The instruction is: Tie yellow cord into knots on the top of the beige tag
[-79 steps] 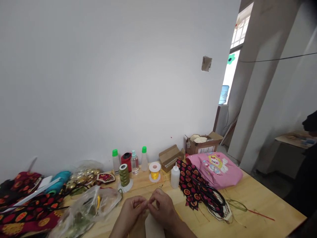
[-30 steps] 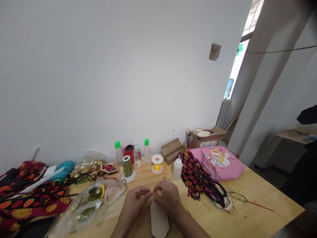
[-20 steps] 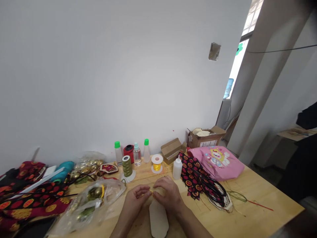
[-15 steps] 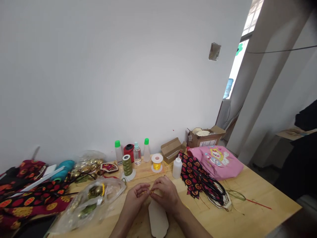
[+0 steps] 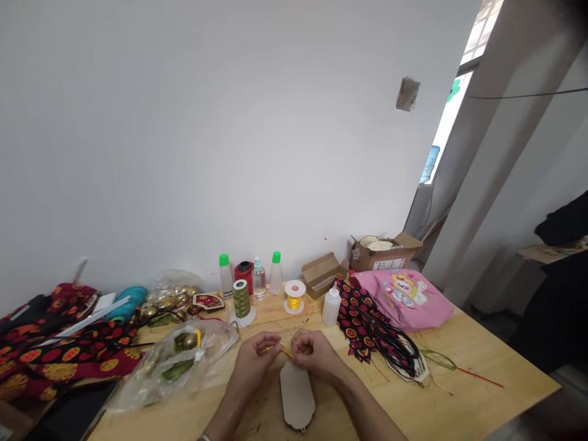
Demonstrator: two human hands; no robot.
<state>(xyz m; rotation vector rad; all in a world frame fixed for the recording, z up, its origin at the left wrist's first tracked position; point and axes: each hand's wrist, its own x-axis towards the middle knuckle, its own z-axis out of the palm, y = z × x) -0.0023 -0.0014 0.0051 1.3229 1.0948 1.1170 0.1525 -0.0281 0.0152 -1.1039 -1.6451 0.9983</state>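
- Currently, left hand (image 5: 258,361): thumb and fingers pinch yellow cord (image 5: 286,352).
- Right hand (image 5: 315,354): fingertips pinch the same cord.
- Cord position: spans the gap between both hands, near the top end of the pale plaque (image 5: 297,395).
- Yellow spool (image 5: 294,302): upright beyond the hands.

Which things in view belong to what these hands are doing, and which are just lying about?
Seemingly in use:
thin yellow cord, between left hand and right hand
pale flat board below them
perhaps the white-ended yellow spool, matching in colour

Probably lying about:
pink printed bag
fuzzy-looking teal thread bundle
olive-green thread spool
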